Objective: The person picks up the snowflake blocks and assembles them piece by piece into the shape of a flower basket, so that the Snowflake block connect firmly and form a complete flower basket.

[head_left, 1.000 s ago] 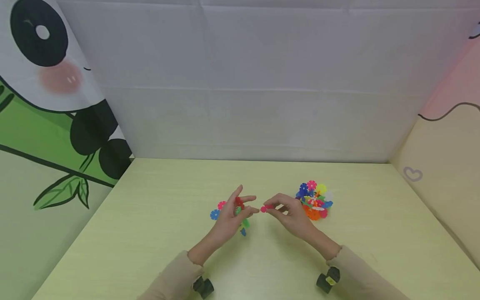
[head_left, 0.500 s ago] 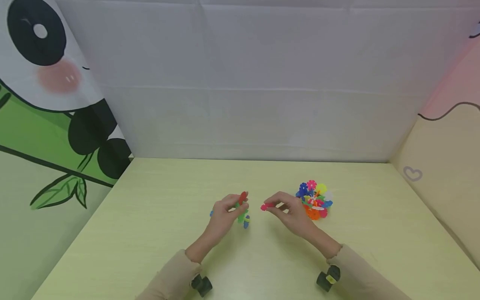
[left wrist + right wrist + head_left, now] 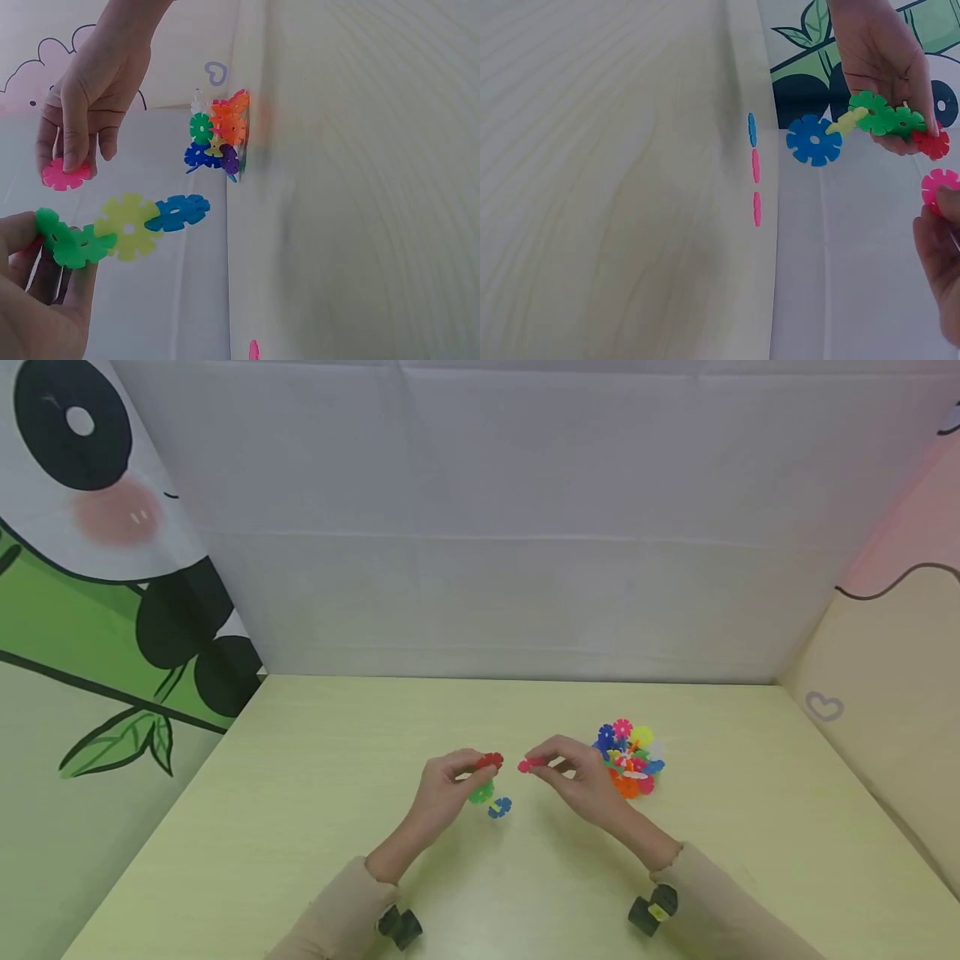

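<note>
My left hand [image 3: 438, 793] pinches a chain of interlocking snowflake discs near its red disc [image 3: 491, 761]. From there the chain hangs through two green discs [image 3: 874, 112] and a yellow disc [image 3: 135, 246] to a blue disc [image 3: 500, 807] at the lower end. Facing it, my right hand [image 3: 585, 777] pinches a single pink snowflake disc [image 3: 527, 765] between thumb and fingers. A small gap separates the pink disc from the red one. Both hands are above the table. In the left wrist view, the red disc is mostly hidden behind the fingers.
A heap of multicoloured snowflake discs [image 3: 628, 760] lies on the table [image 3: 337, 760] beyond my right hand. The right wrist view shows a loose blue disc [image 3: 752, 130] and two loose pink discs [image 3: 756, 166] on the tabletop. A pale panel [image 3: 525, 593] stands behind.
My left hand has turned and now grips the chain near the red disc, where its fingers were spread earlier. The chain has swung outward. My right hand has moved slightly up with the pink disc.
</note>
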Available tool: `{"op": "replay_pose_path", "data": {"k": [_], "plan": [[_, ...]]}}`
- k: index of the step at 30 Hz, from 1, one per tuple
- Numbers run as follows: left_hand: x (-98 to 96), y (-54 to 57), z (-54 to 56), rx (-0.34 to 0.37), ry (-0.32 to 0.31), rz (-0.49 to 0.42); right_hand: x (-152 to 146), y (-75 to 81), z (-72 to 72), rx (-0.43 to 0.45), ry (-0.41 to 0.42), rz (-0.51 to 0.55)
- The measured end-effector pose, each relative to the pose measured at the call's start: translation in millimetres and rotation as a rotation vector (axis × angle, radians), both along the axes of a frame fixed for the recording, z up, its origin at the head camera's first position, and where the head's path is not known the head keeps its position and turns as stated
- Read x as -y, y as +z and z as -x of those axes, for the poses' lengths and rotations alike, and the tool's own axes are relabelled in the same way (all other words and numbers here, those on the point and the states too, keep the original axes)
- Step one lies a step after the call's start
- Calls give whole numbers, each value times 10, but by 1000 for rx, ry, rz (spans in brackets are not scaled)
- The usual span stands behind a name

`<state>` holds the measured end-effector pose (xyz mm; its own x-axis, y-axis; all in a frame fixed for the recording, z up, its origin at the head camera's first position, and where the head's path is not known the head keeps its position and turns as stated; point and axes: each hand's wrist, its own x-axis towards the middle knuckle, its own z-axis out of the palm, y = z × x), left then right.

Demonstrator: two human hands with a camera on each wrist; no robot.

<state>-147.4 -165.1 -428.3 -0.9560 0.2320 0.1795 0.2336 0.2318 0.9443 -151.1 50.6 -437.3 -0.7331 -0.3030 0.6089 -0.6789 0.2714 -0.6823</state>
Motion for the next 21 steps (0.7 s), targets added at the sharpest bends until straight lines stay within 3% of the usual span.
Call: {"op": "replay_pose_path", "data": {"k": [4, 10, 21], "plan": [[17, 2, 24, 23, -9, -41, 39, 51, 4, -28, -2, 6], [-14, 22, 45, 93, -71, -151, 94, 96, 14, -71, 2, -11], [-36, 29, 50, 166, -64, -209, 124, 154, 25, -69, -13, -26]]}}
